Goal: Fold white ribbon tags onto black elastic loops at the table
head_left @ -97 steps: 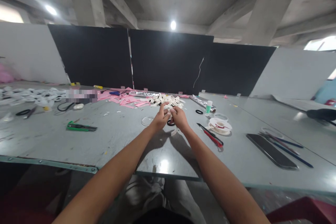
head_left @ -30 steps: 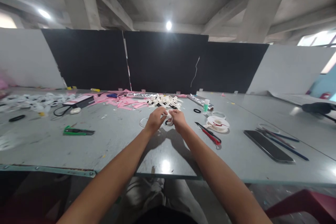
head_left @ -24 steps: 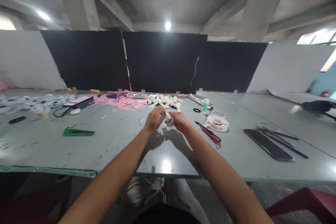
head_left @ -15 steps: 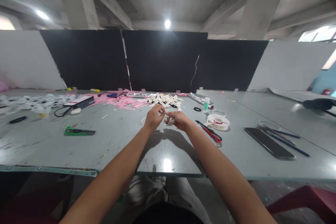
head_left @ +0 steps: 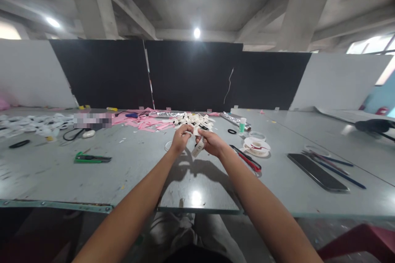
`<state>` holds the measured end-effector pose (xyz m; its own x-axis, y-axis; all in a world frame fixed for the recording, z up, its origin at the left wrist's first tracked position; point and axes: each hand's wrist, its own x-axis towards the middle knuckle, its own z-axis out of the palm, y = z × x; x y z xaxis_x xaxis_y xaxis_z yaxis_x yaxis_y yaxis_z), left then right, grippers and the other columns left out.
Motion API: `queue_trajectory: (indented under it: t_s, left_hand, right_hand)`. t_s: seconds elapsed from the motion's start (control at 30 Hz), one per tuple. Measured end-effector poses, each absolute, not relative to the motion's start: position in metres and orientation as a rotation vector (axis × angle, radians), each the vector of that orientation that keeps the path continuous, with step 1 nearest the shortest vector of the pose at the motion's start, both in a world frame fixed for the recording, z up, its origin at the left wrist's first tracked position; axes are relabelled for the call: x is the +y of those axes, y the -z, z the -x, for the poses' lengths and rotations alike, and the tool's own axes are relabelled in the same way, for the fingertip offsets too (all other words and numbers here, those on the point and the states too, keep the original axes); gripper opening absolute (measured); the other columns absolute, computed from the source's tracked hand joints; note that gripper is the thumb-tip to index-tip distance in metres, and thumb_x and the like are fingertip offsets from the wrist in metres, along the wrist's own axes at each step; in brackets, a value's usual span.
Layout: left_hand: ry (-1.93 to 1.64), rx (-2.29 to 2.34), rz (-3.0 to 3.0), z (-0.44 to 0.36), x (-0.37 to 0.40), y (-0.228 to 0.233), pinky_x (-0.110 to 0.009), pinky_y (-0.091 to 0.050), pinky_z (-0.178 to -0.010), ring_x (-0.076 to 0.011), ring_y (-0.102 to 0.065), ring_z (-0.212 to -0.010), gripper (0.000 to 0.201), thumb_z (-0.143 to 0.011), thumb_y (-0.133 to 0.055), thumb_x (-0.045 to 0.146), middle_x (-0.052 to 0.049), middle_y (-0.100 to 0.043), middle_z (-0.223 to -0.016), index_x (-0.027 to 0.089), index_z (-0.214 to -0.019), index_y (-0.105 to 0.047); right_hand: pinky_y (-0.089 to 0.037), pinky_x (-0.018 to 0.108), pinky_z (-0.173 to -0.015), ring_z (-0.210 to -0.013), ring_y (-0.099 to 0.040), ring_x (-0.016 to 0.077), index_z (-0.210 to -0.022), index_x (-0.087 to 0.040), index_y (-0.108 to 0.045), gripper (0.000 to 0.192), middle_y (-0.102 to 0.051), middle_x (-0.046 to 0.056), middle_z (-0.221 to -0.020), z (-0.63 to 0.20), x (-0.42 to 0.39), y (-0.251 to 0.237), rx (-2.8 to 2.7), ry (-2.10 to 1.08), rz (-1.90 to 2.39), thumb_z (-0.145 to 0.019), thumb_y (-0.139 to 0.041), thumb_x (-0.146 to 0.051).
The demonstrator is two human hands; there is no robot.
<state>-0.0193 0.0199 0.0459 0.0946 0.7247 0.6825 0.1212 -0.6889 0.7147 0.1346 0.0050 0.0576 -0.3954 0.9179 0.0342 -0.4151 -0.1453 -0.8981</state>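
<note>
Pinched between our left hand (head_left: 181, 139) and right hand (head_left: 210, 142): one white label strip (head_left: 198, 147), dangling; more white strips (head_left: 194, 119) heaped just beyond; red-handled cutter (head_left: 248, 160) right of the grip.

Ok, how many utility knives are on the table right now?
2: a green utility knife left of the left hand, and a red utility knife right of the right hand. Clutter may hide others.

A glossy grey worktop (head_left: 138, 172) mirrors a ceiling lamp; white paper strip (head_left: 198, 148), pink paper scraps (head_left: 145, 121), crinkled silver foil (head_left: 234, 120), a glossy black slab (head_left: 317, 166).
</note>
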Motion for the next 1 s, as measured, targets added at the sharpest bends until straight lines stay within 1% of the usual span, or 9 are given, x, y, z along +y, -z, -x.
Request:
queue_trajectory:
  t_s: [0.07, 0.17, 0.3, 0.43, 0.5, 0.6, 0.7, 0.9, 1.0]
  left_hand:
    - [-1.688, 0.849, -1.970, 0.020, 0.019, -0.047, -0.030, -0.044, -0.082, -0.0187, -0.056, -0.092, 0.012, -0.071, -0.047, 0.019, -0.005, -0.061, -0.091, 0.018, -0.069, -0.059]
    - [-1.716, 0.930, -1.987, 0.020, 0.018, -0.047, -0.030, -0.043, -0.082, -0.0178, -0.056, -0.090, 0.019, -0.080, -0.050, 0.029, -0.005, -0.061, -0.089, 0.018, -0.067, -0.060]
    - [-1.680, 1.080, -1.985, 0.019, 0.022, -0.044, -0.029, -0.042, -0.081, -0.0175, -0.056, -0.090, 0.022, -0.076, -0.060, 0.037, -0.005, -0.061, -0.090, 0.018, -0.064, -0.060]
    - [-1.638, 1.120, -1.982, 0.018, 0.027, -0.040, -0.028, -0.041, -0.075, -0.0168, -0.057, -0.087, 0.023, -0.075, -0.061, 0.036, -0.004, -0.062, -0.090, 0.017, -0.062, -0.060]
    - [-1.641, 1.114, -1.974, 0.018, 0.029, -0.038, -0.027, -0.041, -0.071, -0.0160, -0.057, -0.084, 0.021, -0.075, -0.062, 0.035, -0.004, -0.062, -0.089, 0.017, -0.064, -0.060]
    - [-1.662, 1.073, -1.935, 0.017, 0.030, -0.037, -0.025, -0.042, -0.066, -0.0138, -0.056, -0.075, 0.020, -0.074, -0.061, 0.035, -0.004, -0.061, -0.087, 0.017, -0.069, -0.060]
    - [-1.679, 1.015, -1.896, 0.016, 0.032, -0.036, -0.024, -0.042, -0.066, -0.0125, -0.055, -0.070, 0.019, -0.075, -0.059, 0.035, -0.002, -0.060, -0.080, 0.017, -0.070, -0.059]
    - [-1.604, 0.981, -1.643, 0.013, 0.034, -0.036, -0.025, -0.042, -0.063, -0.0131, -0.058, -0.063, 0.023, -0.071, -0.057, 0.040, 0.000, -0.058, -0.066, 0.018, -0.066, -0.058]
    - [-1.540, 0.996, -1.416, 0.012, 0.032, -0.037, -0.024, -0.042, -0.058, -0.0130, -0.059, -0.060, 0.027, -0.065, -0.062, 0.043, -0.001, -0.062, -0.067, 0.017, -0.071, -0.061]
  right_hand:
    - [-0.042, 0.017, -0.047, -0.051, -0.054, 0.0085, -0.082, -0.013, -0.060, 0.015, -0.055, -0.001, -0.059, -0.134, 0.005, -0.058, -1.116, -1.678, 0.664, -0.082, -0.061, -0.028]
    - [-0.045, 0.019, -0.052, -0.053, -0.054, 0.0089, -0.080, -0.014, -0.061, 0.016, -0.055, -0.001, -0.059, -0.133, 0.003, -0.059, -1.147, -1.591, 0.689, -0.076, -0.067, -0.028]
    - [-0.046, 0.021, -0.053, -0.052, -0.054, 0.0101, -0.074, -0.014, -0.060, 0.020, -0.053, -0.003, -0.054, -0.133, 0.003, -0.058, -1.199, -1.505, 0.748, -0.071, -0.070, -0.030]
    - [-0.048, 0.023, -0.051, -0.048, -0.052, 0.0102, -0.069, -0.014, -0.059, 0.023, -0.050, -0.002, -0.051, -0.131, 0.008, -0.057, -1.093, -1.436, 0.805, -0.078, -0.064, -0.034]
    - [-0.050, 0.023, -0.052, -0.048, -0.050, 0.0090, -0.071, -0.013, -0.060, 0.018, -0.052, -0.002, -0.053, -0.130, 0.010, -0.056, -1.019, -1.430, 0.776, -0.080, -0.062, -0.029]
    - [-0.052, 0.022, -0.057, -0.050, -0.048, 0.0067, -0.080, -0.012, -0.063, 0.005, -0.055, -0.002, -0.060, -0.129, 0.011, -0.055, -0.992, -1.459, 0.684, -0.077, -0.062, -0.016]
    - [-0.053, 0.021, -0.060, -0.052, -0.049, 0.0066, -0.085, -0.012, -0.065, 0.011, -0.055, -0.002, -0.061, -0.131, 0.011, -0.055, -0.971, -1.498, 0.643, -0.074, -0.062, -0.009]
    - [-0.054, 0.020, -0.063, -0.052, -0.051, 0.0060, -0.089, -0.015, -0.062, 0.017, -0.054, -0.003, -0.062, -0.132, 0.010, -0.056, -0.892, -1.563, 0.635, -0.075, -0.062, -0.006]
    - [-0.055, 0.021, -0.064, -0.051, -0.050, 0.0059, -0.091, -0.015, -0.060, 0.019, -0.052, -0.004, -0.061, -0.132, 0.011, -0.055, -0.886, -1.587, 0.616, -0.074, -0.061, -0.005]
